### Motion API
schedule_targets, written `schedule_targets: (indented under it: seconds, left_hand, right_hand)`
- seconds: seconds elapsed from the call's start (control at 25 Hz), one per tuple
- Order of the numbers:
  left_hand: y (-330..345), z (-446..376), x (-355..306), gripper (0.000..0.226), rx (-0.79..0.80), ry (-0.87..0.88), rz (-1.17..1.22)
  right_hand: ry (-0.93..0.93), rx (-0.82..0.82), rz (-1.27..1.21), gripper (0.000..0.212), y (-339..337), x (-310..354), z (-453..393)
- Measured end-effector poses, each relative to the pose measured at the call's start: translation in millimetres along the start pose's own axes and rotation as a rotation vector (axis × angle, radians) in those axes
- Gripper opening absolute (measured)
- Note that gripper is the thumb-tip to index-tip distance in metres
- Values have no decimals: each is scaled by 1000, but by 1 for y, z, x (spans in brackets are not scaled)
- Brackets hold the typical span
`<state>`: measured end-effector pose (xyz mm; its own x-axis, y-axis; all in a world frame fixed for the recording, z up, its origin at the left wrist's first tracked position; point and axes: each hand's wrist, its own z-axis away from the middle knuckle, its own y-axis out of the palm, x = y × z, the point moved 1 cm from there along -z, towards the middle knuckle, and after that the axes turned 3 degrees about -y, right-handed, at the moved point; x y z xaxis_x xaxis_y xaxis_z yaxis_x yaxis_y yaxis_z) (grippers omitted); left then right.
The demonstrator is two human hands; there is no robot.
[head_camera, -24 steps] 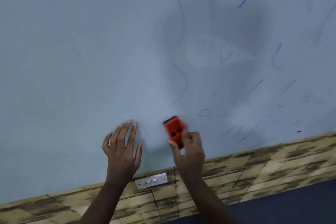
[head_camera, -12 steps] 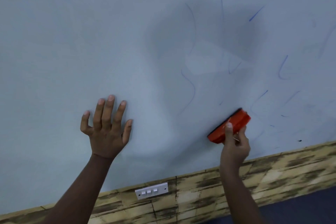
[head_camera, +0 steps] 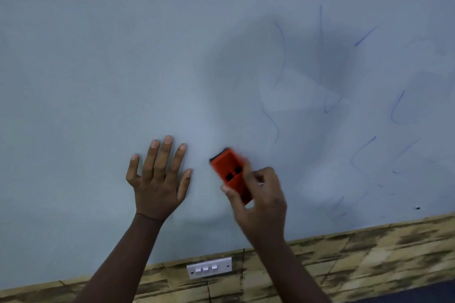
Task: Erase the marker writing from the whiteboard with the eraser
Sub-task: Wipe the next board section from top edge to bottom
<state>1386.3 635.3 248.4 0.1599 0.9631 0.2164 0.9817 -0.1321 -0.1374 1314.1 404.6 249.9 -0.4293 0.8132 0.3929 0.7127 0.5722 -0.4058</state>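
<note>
While the left hand (head_camera: 158,181) lies flat with fingers spread on the whiteboard (head_camera: 98,81), the right hand (head_camera: 261,202) grips one orange eraser (head_camera: 231,174) against it, just beside, blue marker strokes (head_camera: 273,125) scattered rightward, one three-rocker switch plate (head_camera: 209,267) below.

orange eraser (head_camera: 231,174) | tilted, on whiteboard (head_camera: 98,81) | faint blue marker strokes (head_camera: 364,150) right

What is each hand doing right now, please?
Left hand: open, fingers spread flat on the whiteboard, holding nothing.
Right hand: closed around the orange eraser, which lies against the board.
</note>
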Motion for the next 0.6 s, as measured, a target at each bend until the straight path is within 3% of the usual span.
schedule_targets:
  seconds: [0.24, 0.32, 0.4, 0.48, 0.6]
  left_hand:
    - [1, 1, -1, 66, -9, -9, 11]
    - [-1, -1, -2, 66, 1, -13, 10]
    - [-4, -4, -4, 66, 17, -38, 19]
    - [-12, -9, -9, 62, 34, -95, 69]
    - [-25, -24, -18, 49, 58, -213, 157]
  right_hand:
    - [522, -332, -351, 57, -68, -70, -44]
    - [617, -382, -419, 49, -86, -88, -51]
    - [635, -388, -454, 40, -97, -94, -64]
    - [590, -396, -393, 48, -96, -83, -80]
    - [346, -344, -206, 61, -73, -44, -86]
